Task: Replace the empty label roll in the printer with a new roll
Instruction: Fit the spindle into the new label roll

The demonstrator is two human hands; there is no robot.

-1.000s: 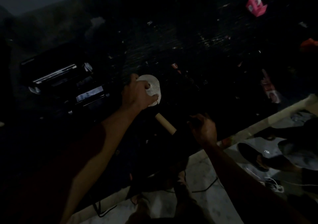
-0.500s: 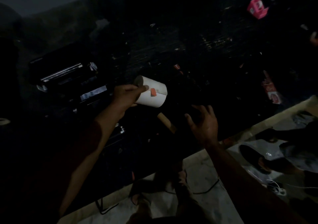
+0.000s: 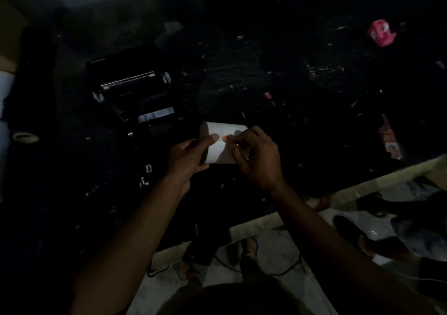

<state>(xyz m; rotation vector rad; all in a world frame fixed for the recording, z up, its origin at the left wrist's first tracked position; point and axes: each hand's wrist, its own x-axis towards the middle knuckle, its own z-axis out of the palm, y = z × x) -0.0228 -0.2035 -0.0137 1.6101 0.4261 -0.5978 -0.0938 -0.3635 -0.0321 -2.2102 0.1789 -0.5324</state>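
Observation:
The scene is very dim. A white label roll (image 3: pixel 219 150) lies on its side in the air above the dark table, held between both hands. My left hand (image 3: pixel 186 157) wraps its left end, thumb on top. My right hand (image 3: pixel 256 157) grips the right end, with fingertips pinching at a small sticker on the roll's seam. The black label printer (image 3: pixel 135 96) stands open behind and to the left of the roll, its metal bar and inner bay showing. The brown cardboard core seen earlier is hidden behind my hands.
A pink box (image 3: pixel 381 32) sits far right at the back. A red-and-white packet (image 3: pixel 389 140) lies near the table's right edge (image 3: pixel 362 184). A tape roll (image 3: pixel 25 136) rests at far left. Below the edge are pale floor, cables and someone's dark shoes (image 3: pixel 350 230).
My left hand turned the roll onto its side and lifted it toward me. My right hand came up from the table and took hold of the roll's right end at the sticker.

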